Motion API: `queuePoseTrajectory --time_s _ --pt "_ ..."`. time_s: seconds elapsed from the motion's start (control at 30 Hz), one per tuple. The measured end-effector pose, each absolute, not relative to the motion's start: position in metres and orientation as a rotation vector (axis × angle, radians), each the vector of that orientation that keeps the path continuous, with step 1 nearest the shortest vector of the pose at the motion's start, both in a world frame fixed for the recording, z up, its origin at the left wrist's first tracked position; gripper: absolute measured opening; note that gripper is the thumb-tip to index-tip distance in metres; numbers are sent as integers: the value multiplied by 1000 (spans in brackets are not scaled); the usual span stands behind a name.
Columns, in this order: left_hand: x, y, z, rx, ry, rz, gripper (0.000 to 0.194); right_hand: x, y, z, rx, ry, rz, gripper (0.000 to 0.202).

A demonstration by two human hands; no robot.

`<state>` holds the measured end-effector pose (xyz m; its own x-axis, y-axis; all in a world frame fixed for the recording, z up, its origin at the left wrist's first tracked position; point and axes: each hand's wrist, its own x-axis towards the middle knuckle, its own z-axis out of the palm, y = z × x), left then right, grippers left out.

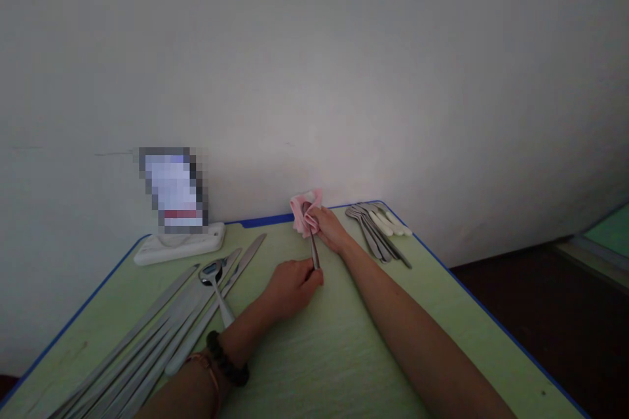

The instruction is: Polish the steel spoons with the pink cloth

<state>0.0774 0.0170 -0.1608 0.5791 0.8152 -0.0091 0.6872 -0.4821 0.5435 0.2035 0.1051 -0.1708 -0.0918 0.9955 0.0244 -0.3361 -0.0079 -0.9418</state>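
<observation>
My left hand [292, 287] grips the lower handle of a metal spoon [313, 250] over the middle of the green table [344, 353]. The spoon points away from me, its bowl wrapped in a pink cloth [301, 209]. My right hand [330, 228] holds that cloth around the spoon's bowl near the table's far edge. A dark bead bracelet sits on my left wrist.
Several knives and a spoon [212, 273] lie in a row at the left. A pile of cutlery [378, 229] lies at the far right. A white stand [179, 245] with a blurred card sits at the back left. A wall rises behind; dark floor lies to the right.
</observation>
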Motion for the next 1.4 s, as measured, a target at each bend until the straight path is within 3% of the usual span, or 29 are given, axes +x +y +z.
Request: queuePoseTrajectory --time_s 0.8,1.0,1.13,1.4 --pt "78 16 -159 2221 1186 383 26 206 107 -175 -833 -1009 1428 8" --pt "77 18 -166 1885 1116 672 16 210 110 -177 -778 -974 1508 11" --pt "79 22 -168 1692 1184 859 32 210 108 -176 -793 -979 1540 18" --pt "78 22 -158 1778 1174 658 42 193 108 -180 -934 -961 1308 32"
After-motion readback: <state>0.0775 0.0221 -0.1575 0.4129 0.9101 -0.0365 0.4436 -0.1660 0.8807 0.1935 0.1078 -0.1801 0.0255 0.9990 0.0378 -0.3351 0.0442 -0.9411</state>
